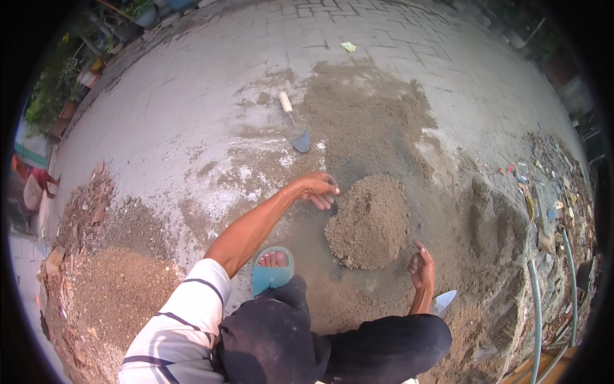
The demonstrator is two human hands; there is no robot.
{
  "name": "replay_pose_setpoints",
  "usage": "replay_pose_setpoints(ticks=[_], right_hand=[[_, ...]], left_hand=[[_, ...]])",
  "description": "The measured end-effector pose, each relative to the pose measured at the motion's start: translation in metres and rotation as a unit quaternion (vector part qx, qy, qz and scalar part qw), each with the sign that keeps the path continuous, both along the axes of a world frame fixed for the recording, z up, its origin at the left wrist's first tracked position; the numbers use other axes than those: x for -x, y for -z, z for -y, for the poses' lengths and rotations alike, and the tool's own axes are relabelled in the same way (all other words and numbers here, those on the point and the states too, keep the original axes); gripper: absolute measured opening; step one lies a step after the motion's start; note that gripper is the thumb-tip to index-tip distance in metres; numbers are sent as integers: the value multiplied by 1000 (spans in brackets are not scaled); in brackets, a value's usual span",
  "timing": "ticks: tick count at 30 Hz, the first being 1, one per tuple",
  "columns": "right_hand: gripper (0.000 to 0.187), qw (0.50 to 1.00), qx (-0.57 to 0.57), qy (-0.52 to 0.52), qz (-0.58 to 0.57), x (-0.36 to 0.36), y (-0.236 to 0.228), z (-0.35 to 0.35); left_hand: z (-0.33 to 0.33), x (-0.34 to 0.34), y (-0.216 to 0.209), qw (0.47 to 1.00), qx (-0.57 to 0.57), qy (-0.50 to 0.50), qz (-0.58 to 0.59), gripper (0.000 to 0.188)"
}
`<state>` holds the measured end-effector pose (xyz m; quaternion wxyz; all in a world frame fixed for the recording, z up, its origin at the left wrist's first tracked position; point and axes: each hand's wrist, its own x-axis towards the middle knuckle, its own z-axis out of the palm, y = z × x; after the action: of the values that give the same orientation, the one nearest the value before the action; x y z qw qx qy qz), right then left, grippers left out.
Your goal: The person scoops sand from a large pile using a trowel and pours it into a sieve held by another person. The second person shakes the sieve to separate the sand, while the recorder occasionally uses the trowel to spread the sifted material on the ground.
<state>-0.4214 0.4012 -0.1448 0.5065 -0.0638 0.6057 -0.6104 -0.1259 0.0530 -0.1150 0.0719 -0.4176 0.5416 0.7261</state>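
A rounded mound of brown sand [369,221] lies in front of me, on what looks like a dark mesh sheet [348,173] whose edges blend into the sandy ground. At the mound's upper left, my left hand [318,188] has its fingers curled closed, apparently around the mesh edge. My right hand [422,267] is low at the mound's right side, with its fingers bent in; what they grip is mostly hidden. A trowel [300,139] with a pale handle lies beyond my left hand. Beside my right wrist shows a pale pointed blade [444,299].
Spread sand [364,102] covers the paving beyond the mound. A gravel heap [121,275] sits at left, with a rubble bank [543,211] and hose [535,307] at right. My sandalled foot [273,272] stands left of the mound. Another person [35,182] appears at far left.
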Motion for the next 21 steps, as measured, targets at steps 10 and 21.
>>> replay_pose_setpoints(ticks=[10,21], right_hand=[[50,999,26,25,-23,47,66,-41],[35,879,75,-22,-471,56,10,5]], left_hand=[[-20,3,2,985,62,-49,-153,21],[2,-32,-73,967,129,-108,-192,21]])
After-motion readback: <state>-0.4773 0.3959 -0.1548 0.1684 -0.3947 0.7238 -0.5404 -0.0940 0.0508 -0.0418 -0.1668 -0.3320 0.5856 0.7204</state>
